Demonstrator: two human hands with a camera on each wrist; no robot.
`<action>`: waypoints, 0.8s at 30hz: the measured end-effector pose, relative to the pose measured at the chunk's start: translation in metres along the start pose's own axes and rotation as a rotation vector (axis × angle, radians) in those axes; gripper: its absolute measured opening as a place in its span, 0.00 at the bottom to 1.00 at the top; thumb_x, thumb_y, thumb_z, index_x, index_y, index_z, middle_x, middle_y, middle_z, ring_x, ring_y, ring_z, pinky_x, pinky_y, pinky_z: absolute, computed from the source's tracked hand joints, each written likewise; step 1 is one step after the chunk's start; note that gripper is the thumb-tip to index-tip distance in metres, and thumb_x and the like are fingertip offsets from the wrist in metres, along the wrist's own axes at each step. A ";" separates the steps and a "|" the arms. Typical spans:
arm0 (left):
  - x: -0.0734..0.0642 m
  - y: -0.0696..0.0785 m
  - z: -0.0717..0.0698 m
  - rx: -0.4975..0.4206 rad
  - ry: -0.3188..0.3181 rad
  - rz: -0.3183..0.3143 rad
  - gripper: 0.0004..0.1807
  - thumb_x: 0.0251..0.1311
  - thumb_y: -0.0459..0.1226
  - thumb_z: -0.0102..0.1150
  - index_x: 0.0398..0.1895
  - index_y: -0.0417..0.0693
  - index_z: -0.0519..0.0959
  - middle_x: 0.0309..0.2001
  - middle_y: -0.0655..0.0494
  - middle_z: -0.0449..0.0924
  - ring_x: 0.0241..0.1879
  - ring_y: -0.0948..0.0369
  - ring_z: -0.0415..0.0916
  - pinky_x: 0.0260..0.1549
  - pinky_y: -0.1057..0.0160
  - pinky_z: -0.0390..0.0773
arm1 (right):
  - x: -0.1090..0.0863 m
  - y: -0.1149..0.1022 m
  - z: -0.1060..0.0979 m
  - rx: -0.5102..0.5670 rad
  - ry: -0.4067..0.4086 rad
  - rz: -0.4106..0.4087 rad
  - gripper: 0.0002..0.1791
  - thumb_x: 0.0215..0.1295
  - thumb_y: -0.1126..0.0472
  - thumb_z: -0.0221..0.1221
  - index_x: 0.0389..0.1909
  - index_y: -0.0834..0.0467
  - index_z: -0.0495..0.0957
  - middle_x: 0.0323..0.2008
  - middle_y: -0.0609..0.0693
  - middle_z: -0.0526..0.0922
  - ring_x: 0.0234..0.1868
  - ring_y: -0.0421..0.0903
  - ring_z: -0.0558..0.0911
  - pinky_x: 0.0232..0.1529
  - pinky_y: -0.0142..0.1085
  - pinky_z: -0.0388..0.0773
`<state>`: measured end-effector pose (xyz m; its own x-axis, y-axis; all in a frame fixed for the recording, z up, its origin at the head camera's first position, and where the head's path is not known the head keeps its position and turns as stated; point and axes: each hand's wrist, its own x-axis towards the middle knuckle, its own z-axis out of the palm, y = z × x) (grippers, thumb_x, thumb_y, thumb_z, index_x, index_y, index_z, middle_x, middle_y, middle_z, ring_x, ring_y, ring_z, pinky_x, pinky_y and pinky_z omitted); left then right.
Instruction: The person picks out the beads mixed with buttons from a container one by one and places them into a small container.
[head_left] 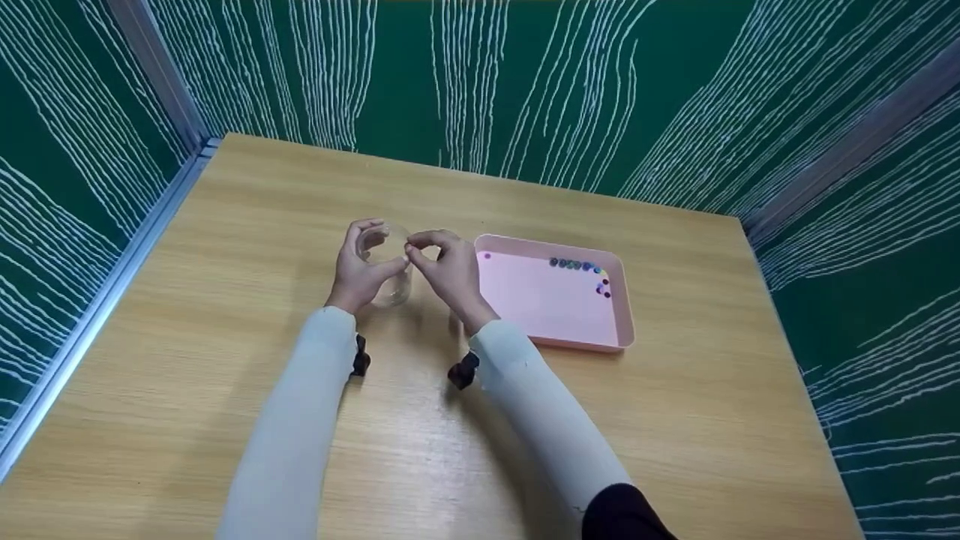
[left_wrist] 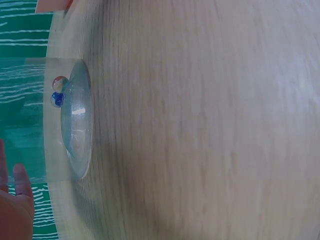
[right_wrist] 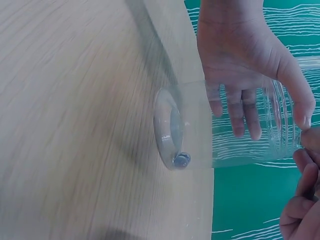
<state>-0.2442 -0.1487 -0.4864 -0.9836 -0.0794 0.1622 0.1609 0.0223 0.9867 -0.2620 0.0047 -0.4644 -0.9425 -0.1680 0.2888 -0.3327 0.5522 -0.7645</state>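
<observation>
A clear glass jar [head_left: 393,289] stands upright on the table, its mouth toward the head camera. My left hand [head_left: 358,268] grips it around the upper side, with the thumb near the rim. Two glass marbles, one blue [left_wrist: 58,99] and one red and white [left_wrist: 60,84], lie at the jar's bottom in the left wrist view. At the rim, the thumb and forefinger of my right hand [head_left: 453,276] pinch a small thing that the fingertips mostly hide; its kind is unclear. To the right, a pink tray [head_left: 555,309] holds several marbles [head_left: 577,265] along its far and right sides.
The jar and tray stand on a wooden table [head_left: 405,450]. Green walls [head_left: 405,75] with white wavy lines rise behind and at both sides. A lone purple marble [head_left: 487,256] lies in the tray's far left corner. Dark wrist cameras [head_left: 463,371] sit under both sleeves.
</observation>
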 end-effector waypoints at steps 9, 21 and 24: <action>0.001 0.000 0.000 0.009 0.008 0.000 0.37 0.39 0.38 0.68 0.54 0.47 0.61 0.53 0.50 0.69 0.56 0.51 0.62 0.56 0.45 0.54 | 0.001 0.003 0.002 0.083 -0.021 0.031 0.10 0.53 0.50 0.58 0.35 0.47 0.81 0.32 0.35 0.79 0.35 0.37 0.75 0.31 0.29 0.72; 0.000 0.001 0.001 0.005 0.014 -0.004 0.37 0.39 0.35 0.68 0.54 0.45 0.61 0.52 0.50 0.69 0.55 0.53 0.62 0.57 0.50 0.56 | 0.002 0.006 0.004 0.182 -0.035 0.142 0.07 0.51 0.50 0.60 0.32 0.44 0.81 0.30 0.37 0.80 0.28 0.40 0.73 0.24 0.29 0.72; 0.000 0.002 0.001 -0.006 0.009 -0.007 0.36 0.39 0.35 0.67 0.54 0.44 0.61 0.53 0.49 0.69 0.56 0.52 0.61 0.58 0.47 0.54 | 0.003 0.005 0.005 0.189 -0.034 0.167 0.05 0.50 0.50 0.61 0.30 0.42 0.81 0.29 0.38 0.80 0.27 0.39 0.74 0.24 0.29 0.72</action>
<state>-0.2439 -0.1476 -0.4843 -0.9838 -0.0888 0.1555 0.1547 0.0160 0.9878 -0.2663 0.0032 -0.4704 -0.9844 -0.1162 0.1324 -0.1691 0.4125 -0.8951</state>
